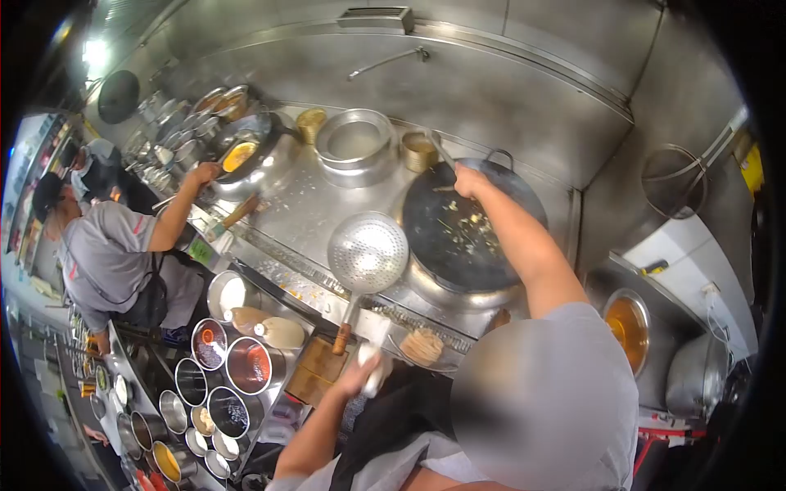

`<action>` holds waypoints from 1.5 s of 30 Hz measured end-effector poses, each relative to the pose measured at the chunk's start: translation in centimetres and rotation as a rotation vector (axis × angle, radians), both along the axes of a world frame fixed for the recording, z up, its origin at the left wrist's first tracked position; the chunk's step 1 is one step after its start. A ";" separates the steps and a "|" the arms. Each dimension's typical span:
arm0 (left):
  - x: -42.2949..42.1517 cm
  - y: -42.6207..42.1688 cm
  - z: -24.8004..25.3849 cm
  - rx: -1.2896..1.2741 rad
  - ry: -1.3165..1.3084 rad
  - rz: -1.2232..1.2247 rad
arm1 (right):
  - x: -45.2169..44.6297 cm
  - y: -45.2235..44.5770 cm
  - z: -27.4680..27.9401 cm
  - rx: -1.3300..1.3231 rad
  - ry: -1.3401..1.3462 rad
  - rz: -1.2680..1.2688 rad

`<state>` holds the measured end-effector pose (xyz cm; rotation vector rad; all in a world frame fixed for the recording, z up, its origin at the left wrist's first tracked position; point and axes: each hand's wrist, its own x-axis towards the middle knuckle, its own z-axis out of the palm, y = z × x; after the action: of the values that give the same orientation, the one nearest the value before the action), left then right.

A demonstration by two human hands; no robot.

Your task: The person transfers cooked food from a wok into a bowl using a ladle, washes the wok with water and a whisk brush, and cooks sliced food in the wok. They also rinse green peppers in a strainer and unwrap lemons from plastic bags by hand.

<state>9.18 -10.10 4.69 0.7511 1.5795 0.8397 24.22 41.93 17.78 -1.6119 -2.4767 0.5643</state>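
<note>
My right hand is closed on the handle of a metal utensil at the upper rim of a dark wok. Small pale and green pieces of food lie in the wok. Lower down, my left hand is closed around a white cloth. Just above it, a perforated metal strainer with a wooden handle rests across the counter's front edge, touched by neither hand.
A large metal pot and a can stand behind the wok. Containers of sauces and seasonings fill the lower left. A co-worker holds a second wok at left. An orange-liquid pot is right.
</note>
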 end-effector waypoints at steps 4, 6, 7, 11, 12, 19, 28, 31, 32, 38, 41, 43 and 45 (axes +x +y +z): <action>-2.2 -16.0 -4.7 -0.256 -0.206 0.550 | -5.0 5.0 -4.4 -0.691 0.375 -0.213; -3.7 -23.7 -8.5 -0.400 -0.153 0.667 | -6.5 5.5 -7.1 -0.674 0.205 -0.112; -4.3 -25.9 -9.2 -0.492 -0.126 0.703 | -6.2 4.7 -8.5 -0.342 -0.061 0.001; -6.3 -29.9 -10.9 -0.725 -0.094 0.722 | -3.5 -1.6 -5.5 -0.174 0.085 -0.068; -6.8 -30.0 -11.2 -0.741 -0.091 0.715 | -2.3 -2.3 -5.5 -0.286 0.397 -0.126; -9.1 -26.6 -13.8 -0.584 -0.057 0.615 | -5.5 -12.9 -2.0 0.123 0.605 -0.094; -10.0 -20.6 -13.3 -0.421 0.134 0.505 | -20.2 -4.6 11.1 -0.158 0.965 0.090; -9.3 -21.3 -14.2 -0.426 0.140 0.520 | -22.0 -4.6 12.9 -0.244 0.919 0.052; -8.7 -21.8 -14.5 -0.436 0.123 0.517 | -22.1 -4.8 13.0 -0.241 0.921 0.062; -5.8 -25.4 -16.6 -0.554 0.011 0.479 | -15.6 -8.2 9.6 -0.581 1.166 0.047; -5.5 -26.6 -17.3 -0.619 -0.019 0.459 | -5.6 -15.6 8.2 -0.492 1.088 0.106; -5.8 -26.4 -17.3 -0.649 -0.015 0.434 | -0.1 -18.9 7.7 -0.431 0.971 0.055; -6.3 -26.1 -17.5 -0.664 -0.007 0.393 | 3.9 -19.7 7.6 -0.275 0.892 0.061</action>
<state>2.90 -36.23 -12.77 -0.0400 1.8785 0.5251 28.10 22.23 25.38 -0.9943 -1.8141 1.3245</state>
